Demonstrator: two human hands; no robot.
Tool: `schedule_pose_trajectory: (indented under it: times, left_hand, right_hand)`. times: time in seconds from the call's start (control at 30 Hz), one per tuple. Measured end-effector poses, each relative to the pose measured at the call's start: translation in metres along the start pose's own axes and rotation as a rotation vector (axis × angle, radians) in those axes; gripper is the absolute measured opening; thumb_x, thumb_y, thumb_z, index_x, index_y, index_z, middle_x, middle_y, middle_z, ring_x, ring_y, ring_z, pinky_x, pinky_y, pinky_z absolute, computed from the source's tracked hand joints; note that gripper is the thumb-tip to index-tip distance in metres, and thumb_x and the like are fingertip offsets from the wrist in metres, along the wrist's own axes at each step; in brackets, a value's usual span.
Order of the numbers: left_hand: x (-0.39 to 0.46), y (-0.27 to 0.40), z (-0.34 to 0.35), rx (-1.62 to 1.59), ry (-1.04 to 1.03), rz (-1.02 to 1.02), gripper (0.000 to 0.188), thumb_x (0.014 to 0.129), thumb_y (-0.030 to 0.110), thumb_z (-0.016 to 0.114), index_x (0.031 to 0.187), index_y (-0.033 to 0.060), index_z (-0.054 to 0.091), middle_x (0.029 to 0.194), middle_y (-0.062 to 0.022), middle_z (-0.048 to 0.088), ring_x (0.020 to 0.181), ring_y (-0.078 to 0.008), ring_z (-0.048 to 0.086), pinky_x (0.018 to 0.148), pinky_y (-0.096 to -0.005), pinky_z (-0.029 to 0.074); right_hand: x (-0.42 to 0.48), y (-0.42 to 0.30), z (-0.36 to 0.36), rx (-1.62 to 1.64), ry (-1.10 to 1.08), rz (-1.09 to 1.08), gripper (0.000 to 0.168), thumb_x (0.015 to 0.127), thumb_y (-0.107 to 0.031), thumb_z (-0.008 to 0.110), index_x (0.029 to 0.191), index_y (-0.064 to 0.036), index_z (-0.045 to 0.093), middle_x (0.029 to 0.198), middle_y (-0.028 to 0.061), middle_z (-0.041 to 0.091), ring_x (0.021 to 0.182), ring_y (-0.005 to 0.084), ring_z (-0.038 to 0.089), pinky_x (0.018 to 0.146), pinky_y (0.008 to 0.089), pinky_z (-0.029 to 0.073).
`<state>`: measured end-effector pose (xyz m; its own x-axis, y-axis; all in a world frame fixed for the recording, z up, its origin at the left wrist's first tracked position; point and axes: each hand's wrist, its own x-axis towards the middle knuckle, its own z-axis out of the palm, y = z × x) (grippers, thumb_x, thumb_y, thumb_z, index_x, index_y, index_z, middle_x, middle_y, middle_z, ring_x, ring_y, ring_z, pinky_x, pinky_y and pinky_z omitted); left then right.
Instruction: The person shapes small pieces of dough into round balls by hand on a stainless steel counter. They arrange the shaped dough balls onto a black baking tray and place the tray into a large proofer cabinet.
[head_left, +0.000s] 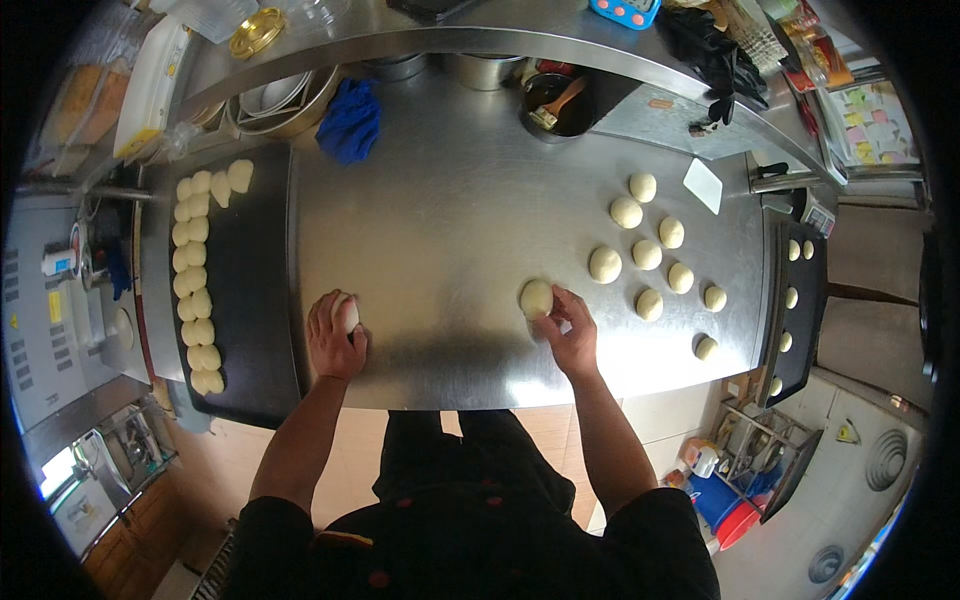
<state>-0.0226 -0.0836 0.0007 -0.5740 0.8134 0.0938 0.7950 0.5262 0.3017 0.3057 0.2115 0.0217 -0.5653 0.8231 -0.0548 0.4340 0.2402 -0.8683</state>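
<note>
My left hand (336, 337) is curled over a dough ball (350, 314) on the steel worktop (435, 225), near the edge of the left tray. Part of that ball is hidden by the fingers. With thumb and fingertips, my right hand (571, 330) grips the lower right side of another dough ball (537, 298). Several smooth round dough balls (605, 265) lie apart from one another to the right of it. On the black tray (251, 300) at the left, dough pieces (196, 253) touch in a double row, with two looser pieces (239, 176) at its top.
A white scraper (703, 186) lies at the back right. A pot (559, 109) with a wooden-handled brush (562, 103) and a blue cloth (350, 121) are at the back, near the overhanging steel shelf (465, 36). Another black tray (806, 300) holds dough balls beyond the right edge.
</note>
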Motion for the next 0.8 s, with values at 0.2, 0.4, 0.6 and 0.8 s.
schedule_pose_trajectory:
  times: [0.2,0.4,0.6,0.8]
  left_hand:
    - [-0.002,-0.002,0.002,0.044,-0.009,0.008,0.057,0.089,0.022,0.065,0.145,0.0167,0.055,0.155,-0.0161,0.048,0.146,-0.0439,0.044,0.122,-0.0601,0.035]
    - [-0.001,0.001,0.002,0.050,-0.024,0.000,0.057,0.089,0.023,0.065,0.144,0.0184,0.054,0.156,-0.0154,0.046,0.147,-0.0433,0.044,0.122,-0.0601,0.036]
    - [0.001,0.000,0.003,0.056,-0.041,-0.005,0.064,0.085,0.021,0.069,0.147,0.0189,0.053,0.155,-0.0154,0.047,0.146,-0.0429,0.045,0.121,-0.0601,0.036]
    - [0.002,-0.008,-0.008,-0.229,0.003,-0.011,0.073,0.085,0.014,0.072,0.154,0.0149,0.049,0.148,-0.0183,0.054,0.142,-0.0435,0.049,0.121,-0.0593,0.036]
  right_hand:
    - [0.026,-0.017,-0.007,-0.089,-0.052,0.077,0.031,0.096,-0.008,0.079,0.126,-0.004,0.076,0.117,0.0146,0.074,0.093,0.0227,0.075,0.079,0.0331,0.061]
    - [0.034,-0.017,-0.009,-0.183,-0.085,0.134,0.017,0.095,-0.009,0.078,0.112,-0.005,0.079,0.103,0.0113,0.076,0.095,0.0297,0.072,0.089,0.0403,0.059]
    - [0.026,-0.025,0.025,-0.281,-0.051,-0.155,0.038,0.095,-0.014,0.074,0.131,-0.008,0.065,0.138,0.0162,0.062,0.130,0.0417,0.055,0.111,0.0512,0.047]
    - [0.010,0.003,0.029,-0.458,-0.044,-0.308,0.040,0.091,-0.015,0.078,0.129,-0.012,0.067,0.138,0.0148,0.062,0.134,0.0380,0.056,0.112,0.0520,0.045]
